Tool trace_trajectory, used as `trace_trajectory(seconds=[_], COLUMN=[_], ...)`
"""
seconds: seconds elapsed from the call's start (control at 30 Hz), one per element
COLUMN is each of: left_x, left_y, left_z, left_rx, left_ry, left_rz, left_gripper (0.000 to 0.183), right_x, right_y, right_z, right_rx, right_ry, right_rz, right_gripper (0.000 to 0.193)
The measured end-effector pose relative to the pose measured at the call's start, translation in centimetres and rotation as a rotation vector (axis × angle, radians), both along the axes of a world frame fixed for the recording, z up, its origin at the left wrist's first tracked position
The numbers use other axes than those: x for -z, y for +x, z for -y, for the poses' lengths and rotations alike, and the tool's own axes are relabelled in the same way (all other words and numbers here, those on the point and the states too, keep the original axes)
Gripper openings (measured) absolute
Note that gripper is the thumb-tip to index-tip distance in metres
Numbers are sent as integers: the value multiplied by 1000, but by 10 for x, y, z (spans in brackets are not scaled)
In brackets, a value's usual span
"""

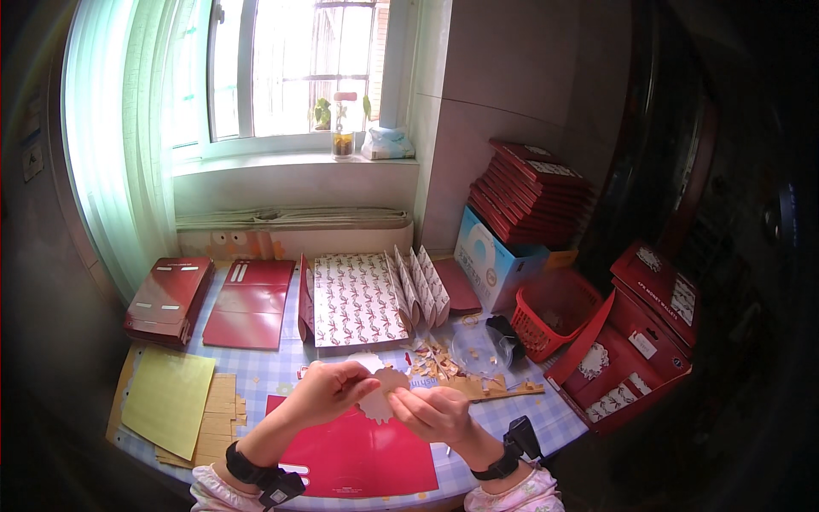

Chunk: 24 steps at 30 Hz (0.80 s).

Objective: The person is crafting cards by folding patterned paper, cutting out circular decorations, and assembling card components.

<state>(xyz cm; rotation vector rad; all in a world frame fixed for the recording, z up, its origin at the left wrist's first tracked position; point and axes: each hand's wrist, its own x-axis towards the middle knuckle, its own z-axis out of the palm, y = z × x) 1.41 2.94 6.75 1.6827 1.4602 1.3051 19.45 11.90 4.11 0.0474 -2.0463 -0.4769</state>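
Over a flat red card sheet (pixel 363 456), my left hand (pixel 328 386) and my right hand (pixel 433 413) meet at a small scalloped paper piece (pixel 375 408). The piece is pale, with a wavy edge. A tan scalloped part (pixel 392 380) shows between my fingertips; whether it is a separate layer, I cannot tell. Both hands are closed in a pinch, the left at its upper left side and the right at its right side. My fingers hide some of the edge.
Folded patterned card (pixel 358 299) stands behind my hands, beside red folders (pixel 247 303). Paper scraps (pixel 433 358) lie near a red basket (pixel 554 316). At right is an open red box (pixel 640 358); at left, a yellow sheet (pixel 171 399). Red folders (pixel 529 192) are stacked above a blue box (pixel 495 260).
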Motion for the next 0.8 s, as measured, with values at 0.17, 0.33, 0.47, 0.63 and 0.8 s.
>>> trace_trajectory(seconds=[0.17, 0.33, 0.47, 0.63, 0.8], left_x=[0, 8, 19, 22, 21], left_y=[-3, -9, -13, -13, -7], left_z=[0, -5, -10, -12, -14], left_rx=[4, -40, -50, -52, -50], left_ry=[-49, -44, 48, 42, 49], left_rz=[49, 80, 16, -57, -201], left_gripper=[15, 15, 14, 13, 10], right_x=[0, 2, 18, 30, 43], right_y=[0, -4, -16, -25, -25], right_z=[2, 4, 2, 7, -1], right_rx=[29, 32, -206, -745, -650], right_ry=[1, -124, -833, -1831, -1896], right_rz=[31, 57, -138, -84, 28], right_gripper=[20, 19, 35, 37, 20])
